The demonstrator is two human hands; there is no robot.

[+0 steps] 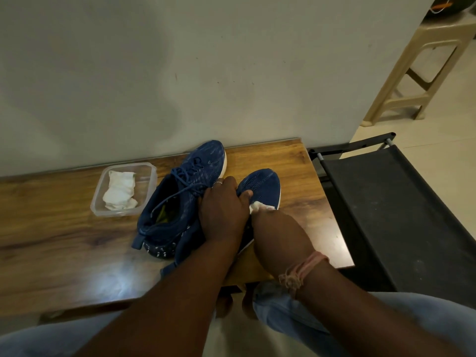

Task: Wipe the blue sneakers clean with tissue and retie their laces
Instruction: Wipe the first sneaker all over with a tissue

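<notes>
Right hand (277, 233): clenching a wad of white tissue (260, 206), knuckles up, working at the right flank of the nearer sneaker, close to the desk's right edge.
Left hand (222, 207): lying over the middle of the same shoe, fingers curling round its upper and thumb pressing on the toe box, holding it steady.
Nearer sneaker (261, 188): sitting toward the right end of the wooden desk (64, 215), its long axis running from the near edge, heel mostly hidden under the arms, to the toe pointing at the far right corner.
Key relation: the unwiped toe is lying straight ahead of the tissue, along the shoe's length, so the right hand is the one better placed, I judge, to stroke forward.
Second sneaker (180, 199): lying just left, touching the first, laces (185, 176) loose, toe reaching the far edge.
Plastic tub (148, 191): left of both shoes, holding spare tissues (119, 194).
</notes>
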